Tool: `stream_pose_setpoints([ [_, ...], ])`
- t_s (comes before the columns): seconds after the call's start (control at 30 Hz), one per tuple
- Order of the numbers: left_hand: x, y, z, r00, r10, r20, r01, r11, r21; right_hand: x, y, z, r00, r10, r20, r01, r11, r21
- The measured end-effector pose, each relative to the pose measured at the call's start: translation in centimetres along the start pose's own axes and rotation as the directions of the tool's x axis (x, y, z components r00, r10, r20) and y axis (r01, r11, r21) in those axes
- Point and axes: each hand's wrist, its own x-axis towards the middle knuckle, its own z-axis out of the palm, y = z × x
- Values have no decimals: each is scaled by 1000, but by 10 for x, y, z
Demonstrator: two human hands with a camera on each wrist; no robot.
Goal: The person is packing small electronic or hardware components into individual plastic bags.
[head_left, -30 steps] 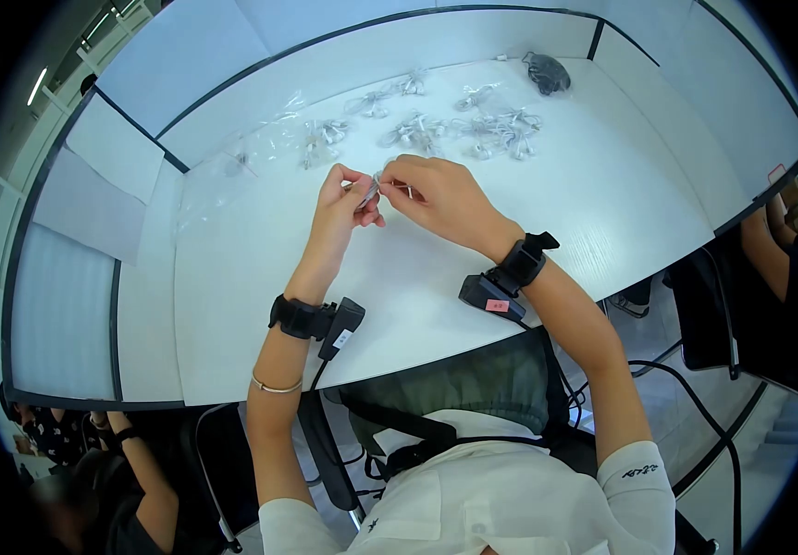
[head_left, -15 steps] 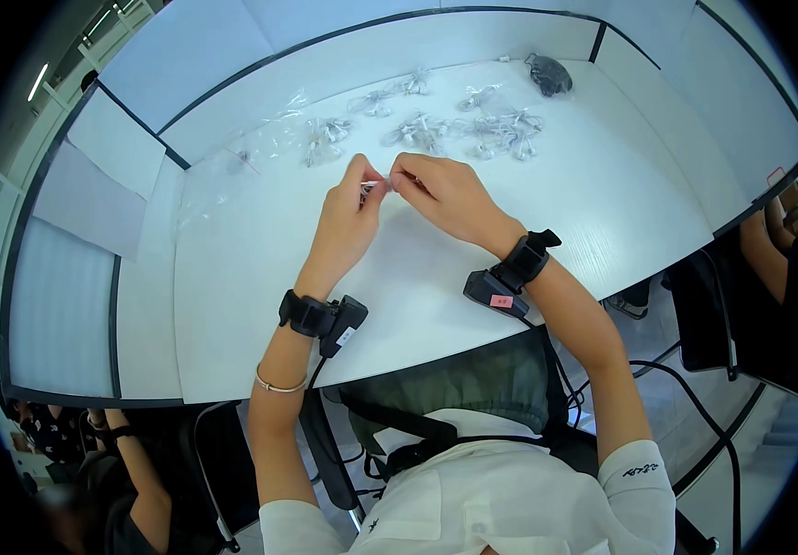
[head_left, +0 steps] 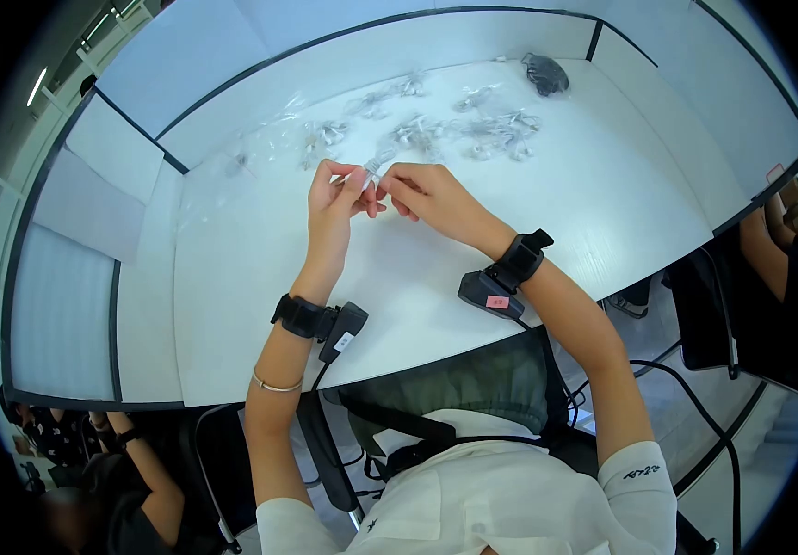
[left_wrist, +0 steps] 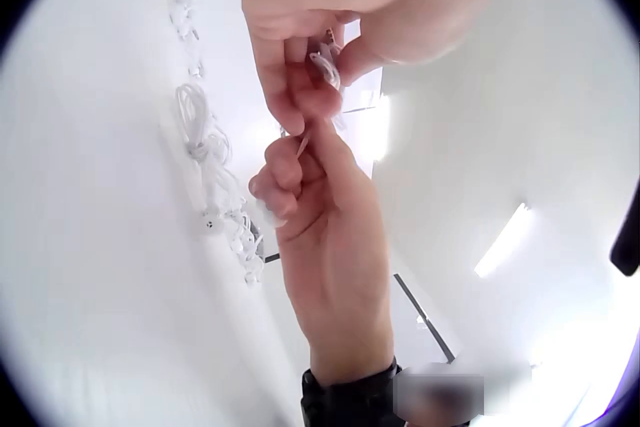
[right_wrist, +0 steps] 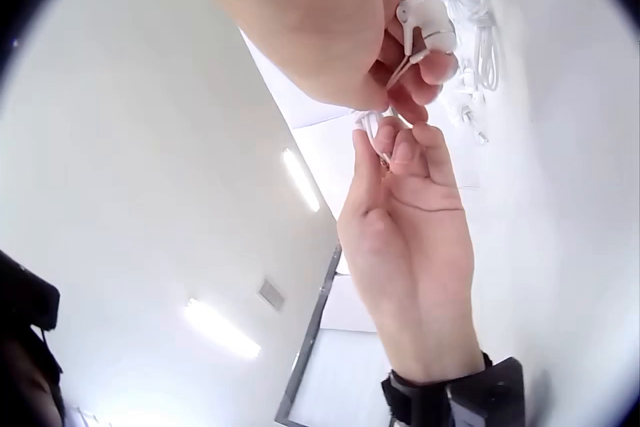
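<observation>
A pair of white wired earphones (right_wrist: 428, 25) is between my two hands, above the table (head_left: 547, 240). My left hand (head_left: 334, 202) pinches the small coiled part of the earphone cord (left_wrist: 326, 69) between thumb and fingers. Close against its fingertips, my right hand (head_left: 440, 192) pinches a strand of that cord. The earbuds lie by the right hand's curled fingers in the right wrist view. Fingers hide part of the cord where the hands meet.
Beyond my hands lie several bundles of white corded earphones (head_left: 510, 134), some in clear plastic. Clear bags (head_left: 274, 125) lie at the back left. A dark grey pouch-like object (head_left: 545, 74) sits at the back right. Low white panels (head_left: 510, 37) border the table.
The left hand turned inward and rose half a second ago, then turned back, showing the coil again. The right hand shifted slightly left; both hands stay close together.
</observation>
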Motion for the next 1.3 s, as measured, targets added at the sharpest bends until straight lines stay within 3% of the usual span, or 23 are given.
stream_pose_setpoints([
  [0.1, -1, 5, 2, 999, -12, 40, 15, 997, -73, 0, -1, 1, 1000, -25, -14, 29, 939, 343],
  [0.2, -3, 9, 3, 997, -33, 66, 40, 993, -111, -3, -9, -1, 1000, -7, 10, 2, 895, 445],
  [0.3, -3, 10, 2, 994, -52, 96, 65, 987, -144, -2, -9, -1, 997, 47, -66, -19, 924, 381],
  [0.4, -3, 7, 1, 991, -57, 118, 74, 987, -146, 1, -5, -4, 996, 3, -91, 28, 942, 333],
  [0.67, 0, 5, -3, 982, -104, 157, 105, 994, 1, 4, 8, -3, 994, -74, -82, 98, 933, 347],
  [0.87, 2, -5, -1, 984, -92, 153, 101, 994, -50, 0, 2, 1, 994, -77, -81, 96, 959, 267],
  [0.93, 1, -3, 2, 989, -96, 109, 98, 995, -15, 0, -2, -3, 996, -51, -71, 62, 984, 168],
  [1.07, -2, -1, 11, 1000, -8, 17, 6, 990, 139, 2, 4, -1, 996, -75, -45, 83, 975, 207],
  [1.13, 0, -3, 4, 999, -27, -39, 33, 988, 152, 0, -1, 2, 999, -48, -14, 50, 944, 328],
  [1.23, 0, -6, 2, 993, -51, -105, 65, 990, 129, 0, 0, 4, 996, -79, -31, 85, 940, 329],
  [1.3, 1, -8, 3, 992, -59, -113, 71, 992, 102, 3, 5, 5, 988, -145, -44, 151, 968, 202],
])
